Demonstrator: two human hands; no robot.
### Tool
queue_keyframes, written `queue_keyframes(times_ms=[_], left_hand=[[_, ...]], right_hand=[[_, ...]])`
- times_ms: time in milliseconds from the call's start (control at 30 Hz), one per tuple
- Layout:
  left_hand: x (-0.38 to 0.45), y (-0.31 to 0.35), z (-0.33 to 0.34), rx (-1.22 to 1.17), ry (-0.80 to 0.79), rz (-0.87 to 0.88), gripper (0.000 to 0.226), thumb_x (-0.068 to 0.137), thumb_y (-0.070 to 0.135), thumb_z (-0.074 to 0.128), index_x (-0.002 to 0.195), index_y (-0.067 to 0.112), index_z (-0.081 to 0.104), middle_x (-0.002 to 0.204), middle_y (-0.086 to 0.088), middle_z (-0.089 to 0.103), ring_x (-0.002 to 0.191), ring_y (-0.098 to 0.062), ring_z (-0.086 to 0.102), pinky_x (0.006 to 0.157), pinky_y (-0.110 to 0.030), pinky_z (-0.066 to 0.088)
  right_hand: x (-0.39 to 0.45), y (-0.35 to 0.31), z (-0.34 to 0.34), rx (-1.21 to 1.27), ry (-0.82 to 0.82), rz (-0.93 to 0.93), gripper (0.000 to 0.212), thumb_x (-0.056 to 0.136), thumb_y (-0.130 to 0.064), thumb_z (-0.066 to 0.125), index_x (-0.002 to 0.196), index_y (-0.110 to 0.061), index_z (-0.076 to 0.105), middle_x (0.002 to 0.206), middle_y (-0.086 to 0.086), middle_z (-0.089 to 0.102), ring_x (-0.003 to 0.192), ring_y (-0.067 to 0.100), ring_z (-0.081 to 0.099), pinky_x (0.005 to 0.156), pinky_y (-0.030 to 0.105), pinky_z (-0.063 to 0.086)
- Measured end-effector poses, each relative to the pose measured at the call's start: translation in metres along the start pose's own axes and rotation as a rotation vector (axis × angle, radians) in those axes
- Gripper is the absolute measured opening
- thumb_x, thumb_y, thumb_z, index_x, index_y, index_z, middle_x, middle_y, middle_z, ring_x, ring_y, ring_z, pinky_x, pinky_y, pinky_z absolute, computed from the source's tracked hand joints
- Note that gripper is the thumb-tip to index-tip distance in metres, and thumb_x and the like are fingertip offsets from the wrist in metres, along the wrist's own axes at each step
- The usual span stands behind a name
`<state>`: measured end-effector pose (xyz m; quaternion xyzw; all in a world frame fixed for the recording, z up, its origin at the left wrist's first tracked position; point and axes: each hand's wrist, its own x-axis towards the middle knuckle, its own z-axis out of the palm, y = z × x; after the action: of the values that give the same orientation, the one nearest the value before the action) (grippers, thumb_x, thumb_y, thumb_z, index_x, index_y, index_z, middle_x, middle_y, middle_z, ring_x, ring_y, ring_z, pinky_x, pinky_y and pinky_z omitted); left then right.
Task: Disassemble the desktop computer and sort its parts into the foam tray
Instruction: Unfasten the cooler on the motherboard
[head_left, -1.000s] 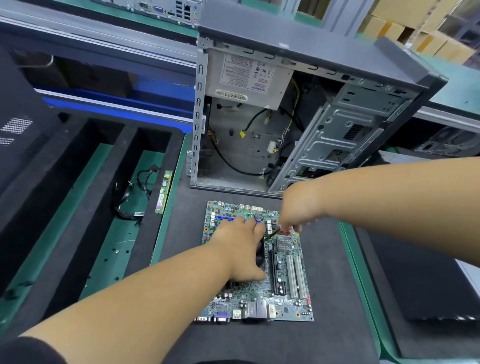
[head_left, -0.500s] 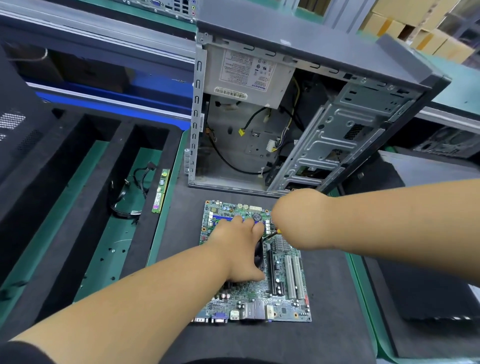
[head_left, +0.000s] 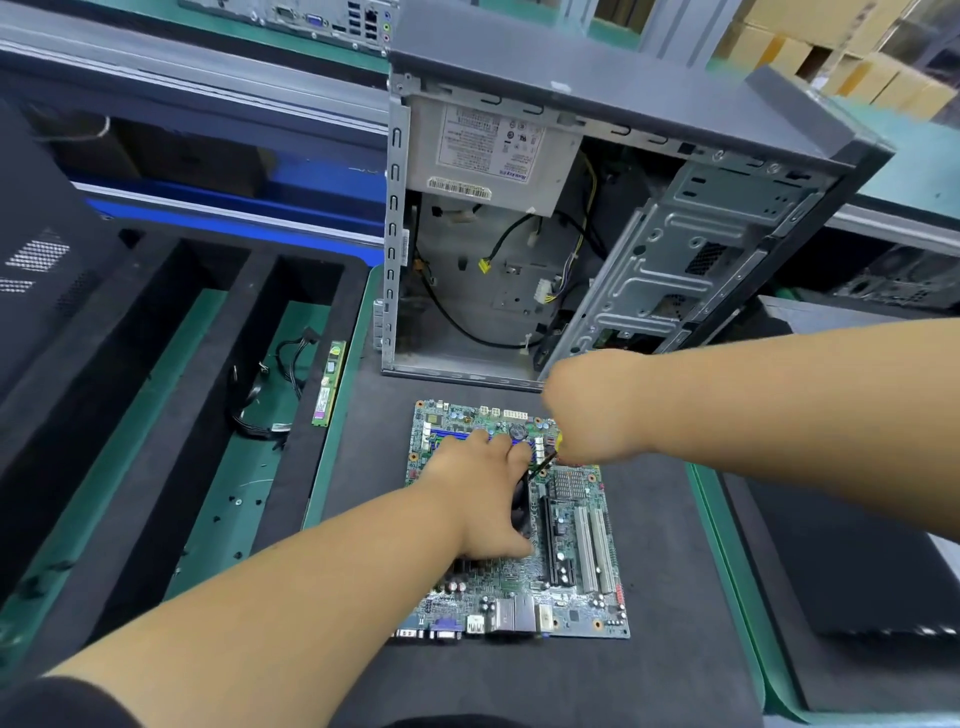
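Left hand (head_left: 483, 493) laid flat over the black cooler (head_left: 521, 512) at the middle of the motherboard (head_left: 576, 566), fingers straight toward the far edge, thumb down the near side. Right hand (head_left: 592, 410) fisted just right of the left fingertips, clenched on a screwdriver (head_left: 545, 461): yellow handle barely showing, dark shaft slanting down-left to the board beside the left index finger. Exact contact point of the tip hidden.

Under both hands, a dark mat (head_left: 670, 571) carrying the board. Just beyond the right hand, the opened computer case (head_left: 649, 270) standing upright, grey power supply (head_left: 493, 150) at the top, loose cables hanging inside. Far left of the left hand, the foam tray (head_left: 306, 405) with long slots; in the nearest slot a green memory stick (head_left: 328, 384) beside a black cable bundle (head_left: 270, 395). Green bench edge right of the right forearm. Cardboard boxes (head_left: 810, 57) far behind.

Power supply label and barcode sticker visible, print too small to read.
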<state>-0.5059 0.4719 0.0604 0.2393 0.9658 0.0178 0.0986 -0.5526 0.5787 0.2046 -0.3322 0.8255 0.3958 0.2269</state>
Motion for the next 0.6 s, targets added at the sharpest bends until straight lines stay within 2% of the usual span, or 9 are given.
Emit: queue_keyframes(times_ms=[67,100,167,233,267,367,467,533,600], left_hand=[[0.000,0.000,-0.001,0.001,0.000,0.005,0.093,0.065,0.080,0.051,0.132,0.019,0.029,0.122,-0.005,0.045,0.108,-0.028,0.043,0.068,-0.040,0.036],[0.000,0.000,-0.002,0.000,0.003,0.007,0.091,0.065,0.080,0.051,0.129,0.019,0.030,0.121,-0.005,0.046,0.107,-0.028,0.043,0.067,-0.040,0.035],[-0.001,0.000,-0.001,-0.001,0.013,0.007,0.089,0.064,0.079,0.052,0.126,0.019,0.031,0.119,-0.005,0.046,0.106,-0.028,0.044,0.067,-0.040,0.035],[-0.001,0.000,0.000,0.003,0.019,0.006,0.087,0.064,0.079,0.052,0.125,0.019,0.032,0.119,-0.005,0.046,0.105,-0.028,0.043,0.066,-0.039,0.034],[-0.001,0.000,0.001,0.003,0.019,0.006,0.086,0.064,0.079,0.051,0.124,0.019,0.032,0.118,-0.004,0.046,0.105,-0.028,0.043,0.065,-0.038,0.034],[0.000,0.000,0.000,-0.005,0.018,0.006,0.084,0.064,0.079,0.051,0.121,0.020,0.033,0.116,-0.004,0.046,0.102,-0.027,0.043,0.065,-0.038,0.033],[0.001,-0.001,0.002,-0.020,0.015,0.003,0.082,0.064,0.079,0.052,0.119,0.021,0.034,0.114,-0.003,0.046,0.101,-0.026,0.042,0.066,-0.039,0.033],[0.001,-0.001,0.002,-0.020,0.014,0.004,0.085,0.064,0.079,0.051,0.123,0.021,0.032,0.115,-0.003,0.046,0.102,-0.026,0.041,0.067,-0.039,0.033],[0.001,0.000,0.002,-0.006,0.007,0.005,0.094,0.065,0.080,0.049,0.135,0.020,0.028,0.121,-0.003,0.044,0.108,-0.027,0.041,0.069,-0.040,0.033]], right_hand=[[0.003,0.010,-0.002,0.198,-0.202,0.051,0.031,0.097,-0.036,0.048,0.085,-0.019,0.071,0.067,-0.005,0.055,0.056,0.008,0.049,0.045,0.021,0.031],[0.005,0.016,0.000,0.379,-0.298,0.094,0.031,0.097,-0.038,0.050,0.089,-0.017,0.072,0.067,-0.004,0.057,0.051,0.007,0.048,0.046,0.020,0.032],[0.008,0.024,0.010,0.807,-0.426,0.218,0.030,0.096,-0.037,0.056,0.083,-0.013,0.068,0.066,0.001,0.056,0.040,0.011,0.041,0.045,0.021,0.028],[0.007,0.023,0.016,0.932,-0.479,0.246,0.031,0.096,-0.034,0.056,0.073,-0.013,0.061,0.058,0.001,0.047,0.041,0.014,0.031,0.046,0.021,0.023],[0.007,0.020,0.017,0.866,-0.449,0.217,0.030,0.096,-0.033,0.056,0.072,-0.014,0.061,0.056,0.000,0.044,0.044,0.015,0.032,0.047,0.022,0.024],[0.003,0.006,0.011,0.373,-0.222,0.071,0.029,0.094,-0.031,0.055,0.072,-0.018,0.066,0.055,-0.004,0.047,0.051,0.014,0.042,0.047,0.024,0.029],[0.001,-0.001,0.013,0.171,-0.029,0.036,0.034,0.092,-0.023,0.051,0.058,-0.018,0.046,0.054,-0.001,0.039,0.047,0.015,0.033,0.043,0.024,0.025],[-0.003,-0.004,0.013,0.069,0.031,-0.006,0.032,0.089,-0.019,0.050,0.058,-0.017,0.042,0.055,-0.001,0.038,0.047,0.016,0.032,0.043,0.023,0.025],[-0.004,-0.005,0.009,-0.039,0.061,-0.095,0.026,0.085,-0.013,0.051,0.061,-0.017,0.042,0.057,-0.002,0.041,0.048,0.017,0.035,0.044,0.024,0.025]])
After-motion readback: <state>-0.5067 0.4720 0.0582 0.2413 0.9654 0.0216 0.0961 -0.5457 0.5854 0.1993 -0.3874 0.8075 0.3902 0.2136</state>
